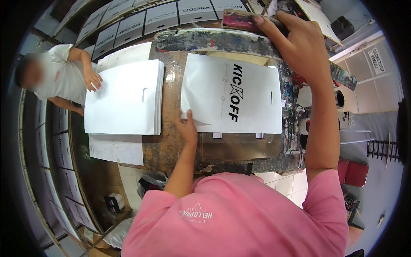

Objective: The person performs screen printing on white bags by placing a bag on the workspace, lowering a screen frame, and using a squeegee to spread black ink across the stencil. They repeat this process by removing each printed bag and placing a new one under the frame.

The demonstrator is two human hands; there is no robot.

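Note:
A flat white bag (203,81) with black print and a slot-shaped handle hole lies on the worn, ink-stained table (171,85). My left hand (187,127) pinches its left edge near the lower corner, and the sheet there is curled and creased. Beyond the bag, a screen-printing frame (209,40) crusted with dried ink is tilted up. High at the right, my right hand (297,43) is closed around the frame's far side and a pink-stained squeegee (237,21); its thumb presses on the squeegee. A thick stack of plain white bags (117,100) sits left of the printed one.
Left of the stack, a co-worker (64,73) has a hand (91,80) at its edge. Racks (79,171) of printed bags line the left side and the back. Ink containers (305,126) stand right of the table, near a red chair-like object (354,172).

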